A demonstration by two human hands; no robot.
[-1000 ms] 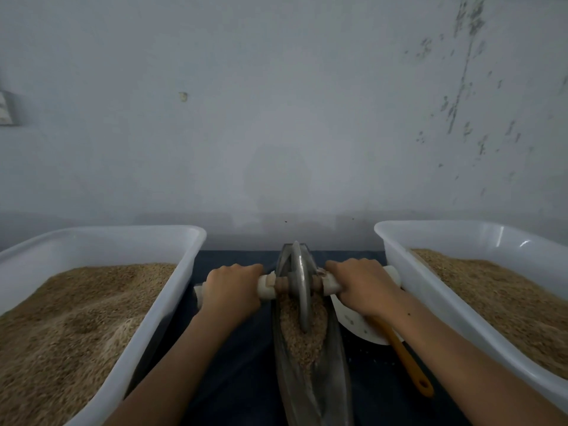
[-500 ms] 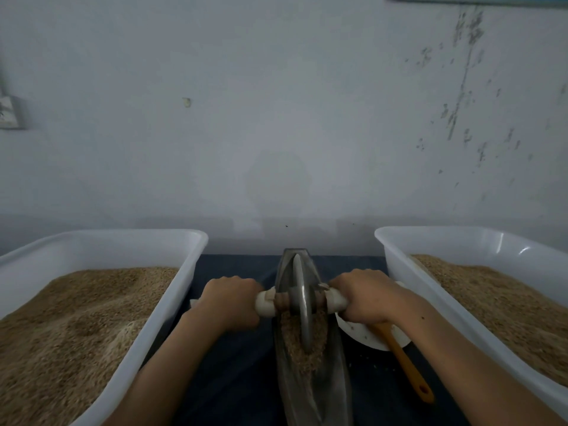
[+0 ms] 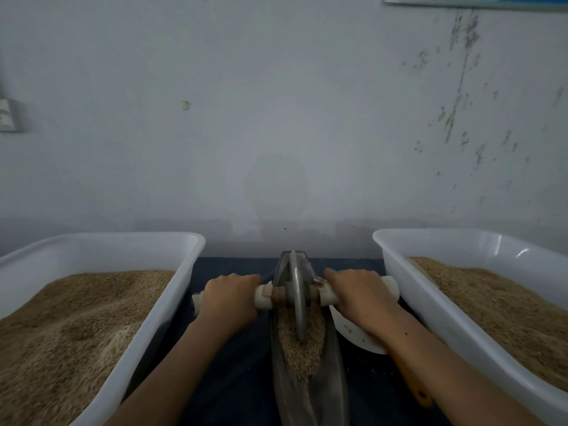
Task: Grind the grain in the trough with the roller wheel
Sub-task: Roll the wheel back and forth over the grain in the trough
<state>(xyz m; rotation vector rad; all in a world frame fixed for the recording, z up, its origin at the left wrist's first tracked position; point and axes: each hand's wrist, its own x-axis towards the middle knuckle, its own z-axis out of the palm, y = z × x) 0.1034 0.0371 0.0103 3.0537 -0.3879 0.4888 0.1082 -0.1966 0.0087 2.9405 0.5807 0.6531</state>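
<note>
Roller wheel (image 3: 298,299) stands upright in the metal trough (image 3: 307,379), centre of the dark tabletop (image 3: 239,373), its rim sunk in the grain (image 3: 302,342). L hand (image 3: 229,298) has fingers curled round the white handle (image 3: 262,298) left of the wheel; R hand (image 3: 358,295) grips the handle on the right side. White tubs of grain sit left (image 3: 159,305) & right (image 3: 430,305). White scoop w/ orange handle (image 3: 412,382) lies under the R forearm.

1 head-worn camera looks forward and slightly down, close over the desk (image 3: 239,373). The wall (image 3: 276,118) fills 12 o'clock.
</note>
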